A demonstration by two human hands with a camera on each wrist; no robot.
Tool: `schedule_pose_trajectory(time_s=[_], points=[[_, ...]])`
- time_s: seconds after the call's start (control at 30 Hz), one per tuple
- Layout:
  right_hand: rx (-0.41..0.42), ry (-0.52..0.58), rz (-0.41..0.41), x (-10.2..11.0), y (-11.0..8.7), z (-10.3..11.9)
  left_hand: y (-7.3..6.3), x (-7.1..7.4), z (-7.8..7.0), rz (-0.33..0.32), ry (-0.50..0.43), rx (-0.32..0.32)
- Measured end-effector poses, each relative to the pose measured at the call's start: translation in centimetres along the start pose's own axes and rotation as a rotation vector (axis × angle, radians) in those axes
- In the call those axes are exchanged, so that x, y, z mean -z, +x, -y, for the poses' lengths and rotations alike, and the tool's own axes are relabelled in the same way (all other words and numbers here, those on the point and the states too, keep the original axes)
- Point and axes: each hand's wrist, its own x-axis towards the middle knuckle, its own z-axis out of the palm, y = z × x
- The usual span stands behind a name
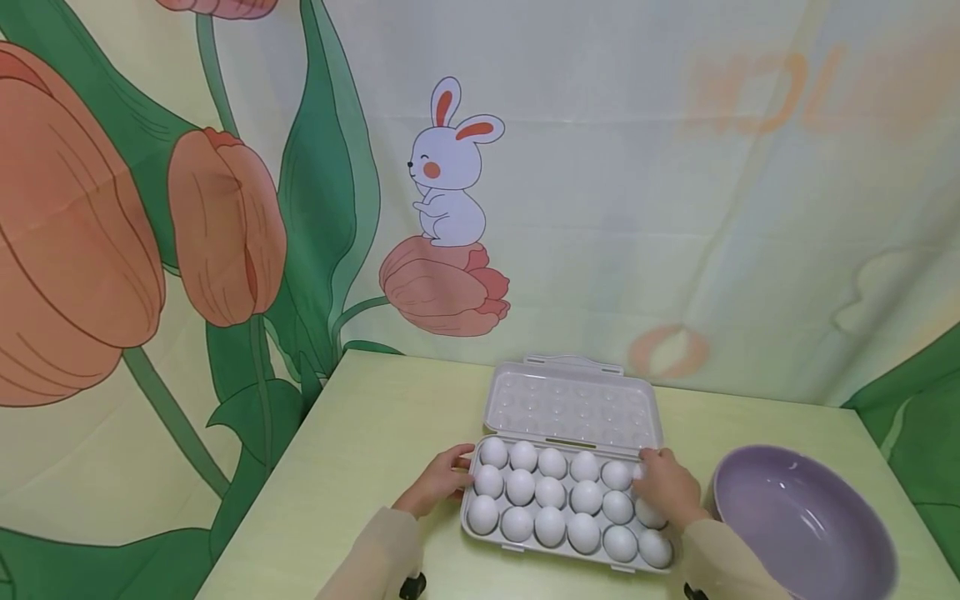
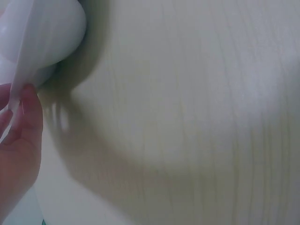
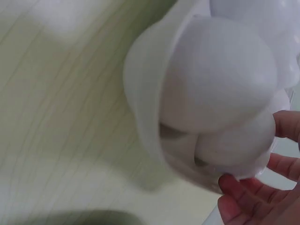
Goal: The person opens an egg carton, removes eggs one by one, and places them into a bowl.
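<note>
A pale plastic egg box (image 1: 551,546) lies open on the table in the head view, several rows of white eggs (image 1: 551,493) sitting in its cups. Its dimpled lid (image 1: 573,406) is folded back behind it, toward the wall. My left hand (image 1: 442,481) grips the box at its left end; the left wrist view shows the fingers (image 2: 31,110) pinching the thin rim. At the opposite end, my right hand (image 1: 670,487) holds the back right of the box, covering part of the eggs there. Its fingertips (image 3: 229,182) are right at the rim in the right wrist view, beside an egg.
A large purple bowl (image 1: 810,525) stands just right of my right forearm. The light wood-grain table (image 1: 382,400) ends at a hanging cloth (image 1: 600,208) printed with tulips and a rabbit.
</note>
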Motion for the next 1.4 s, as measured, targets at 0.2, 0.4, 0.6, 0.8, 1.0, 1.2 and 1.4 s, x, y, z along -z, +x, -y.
schedule_pose_trajectory(time_s=[0.2,0.4,0.6,0.8,1.0,1.2,1.4], points=[[-0.026,-0.033,-0.024,-0.5,0.0,0.7,-0.2,0.0,-0.2,-0.006,0.000,-0.001],[-0.017,-0.052,-0.054,-0.4,-0.4,1.0,-0.2,-0.1,-0.2,-0.012,0.004,-0.004],[0.001,-0.034,-0.095,0.0,-0.8,1.0,-0.2,-0.2,0.0,-0.017,0.026,-0.012],[-0.012,0.112,-0.104,2.9,-0.9,1.3,0.0,-0.1,0.3,-0.013,0.034,-0.006],[-0.005,0.238,-0.104,6.8,-0.7,0.2,0.1,-0.1,0.3,-0.015,0.034,0.001],[-0.144,0.498,0.007,9.7,-1.1,-2.2,-0.1,-0.2,0.1,-0.016,0.024,-0.007],[-0.246,0.598,0.073,10.9,-1.8,-5.6,-0.3,-0.2,-0.1,-0.018,0.034,-0.010]])
